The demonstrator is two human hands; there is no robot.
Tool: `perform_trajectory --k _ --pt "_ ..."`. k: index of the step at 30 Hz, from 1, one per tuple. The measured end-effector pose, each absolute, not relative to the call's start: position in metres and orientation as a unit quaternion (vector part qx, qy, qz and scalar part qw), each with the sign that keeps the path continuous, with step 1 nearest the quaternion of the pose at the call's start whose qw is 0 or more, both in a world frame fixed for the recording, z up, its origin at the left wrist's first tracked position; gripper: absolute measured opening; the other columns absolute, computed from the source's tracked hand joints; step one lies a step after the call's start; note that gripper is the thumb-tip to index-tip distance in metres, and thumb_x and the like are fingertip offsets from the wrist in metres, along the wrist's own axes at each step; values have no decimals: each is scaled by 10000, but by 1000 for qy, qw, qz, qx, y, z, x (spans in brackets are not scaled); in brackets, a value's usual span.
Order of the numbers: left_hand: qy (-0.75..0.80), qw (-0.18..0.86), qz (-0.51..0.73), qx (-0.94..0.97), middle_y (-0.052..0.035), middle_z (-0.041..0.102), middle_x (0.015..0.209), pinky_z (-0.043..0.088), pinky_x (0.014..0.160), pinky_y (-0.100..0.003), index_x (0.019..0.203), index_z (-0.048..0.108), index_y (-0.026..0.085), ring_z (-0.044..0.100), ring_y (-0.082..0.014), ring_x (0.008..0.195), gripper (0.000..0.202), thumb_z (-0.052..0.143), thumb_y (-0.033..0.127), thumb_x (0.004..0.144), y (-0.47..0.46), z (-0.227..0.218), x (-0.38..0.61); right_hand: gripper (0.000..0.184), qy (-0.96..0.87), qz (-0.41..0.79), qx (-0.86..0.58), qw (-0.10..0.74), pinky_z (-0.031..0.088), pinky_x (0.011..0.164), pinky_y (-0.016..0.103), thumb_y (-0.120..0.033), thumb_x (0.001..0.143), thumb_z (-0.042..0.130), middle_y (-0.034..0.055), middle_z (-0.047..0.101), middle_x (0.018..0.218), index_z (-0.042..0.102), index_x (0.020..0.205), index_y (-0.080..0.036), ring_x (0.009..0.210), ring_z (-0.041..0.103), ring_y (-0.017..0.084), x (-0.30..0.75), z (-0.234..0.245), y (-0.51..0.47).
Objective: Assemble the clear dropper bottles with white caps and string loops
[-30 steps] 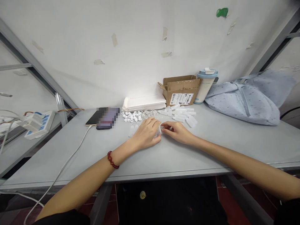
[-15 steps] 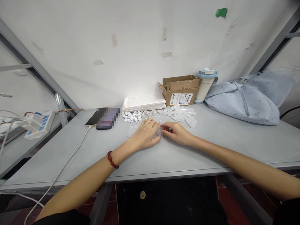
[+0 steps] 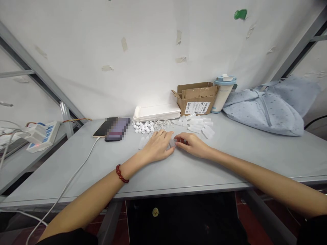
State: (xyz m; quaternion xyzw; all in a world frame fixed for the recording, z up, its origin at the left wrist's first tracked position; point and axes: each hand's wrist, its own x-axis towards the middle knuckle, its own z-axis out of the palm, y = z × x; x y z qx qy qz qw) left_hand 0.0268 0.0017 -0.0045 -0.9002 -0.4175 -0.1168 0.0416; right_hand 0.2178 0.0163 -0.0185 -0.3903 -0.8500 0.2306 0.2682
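Note:
Near the middle of the table, my left hand (image 3: 158,146) curves over a small translucent plastic piece (image 3: 171,143), its thumb and fingers on either side. My right hand (image 3: 191,144) pinches the right end of that piece with curled fingers. Its exact shape is mostly hidden by my hands. More translucent plastic pieces (image 3: 144,140) lie partly under my left hand. Just beyond my hands are several small white caps (image 3: 143,127) and a tangle of thin white strings (image 3: 163,124). Several translucent flat plastic bottles (image 3: 196,128) lie in a loose pile past my right hand.
Along the wall stand a stack of white envelopes (image 3: 157,111), an open cardboard box (image 3: 196,98) and a blue-lidded cup (image 3: 222,95). A pale blue cloth bag (image 3: 265,112) fills the back right. Phones (image 3: 112,129) with a white cable (image 3: 79,170) lie left; a power strip (image 3: 44,137) is farther left.
Both hands stay almost in place around the plastic piece. The left fingers have shifted very slightly, and the piece looks a little turned between the hands.

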Motion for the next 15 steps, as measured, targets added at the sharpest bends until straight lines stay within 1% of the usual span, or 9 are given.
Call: perform_trajectory --k 4,9,15 --pt "-429 22 -118 -895 -151 567 1158 386 923 -412 1309 386 90 466 -287 1118 554 486 379 848 4 -4 25 188 -851 229 -390 269 422 625 265 -247 846 520 58 632 801 620 948 -125 684 550 148 218 -18 15" --pt "-432 -4 -122 -893 -150 561 1167 379 951 -405 1314 390 91 463 -282 1126 563 496 376 840 5 -3 24 177 -853 228 -388 265 432 648 273 -236 848 518 58 634 814 619 949 -131 692 554 149 218 -17 15" --pt "-430 -12 -125 -894 -142 557 1186 365 979 -409 1307 399 99 444 -286 1154 556 500 376 835 6 -3 23 172 -862 217 -376 263 438 664 282 -234 851 517 58 629 818 630 938 -138 699 556 151 219 -18 15"
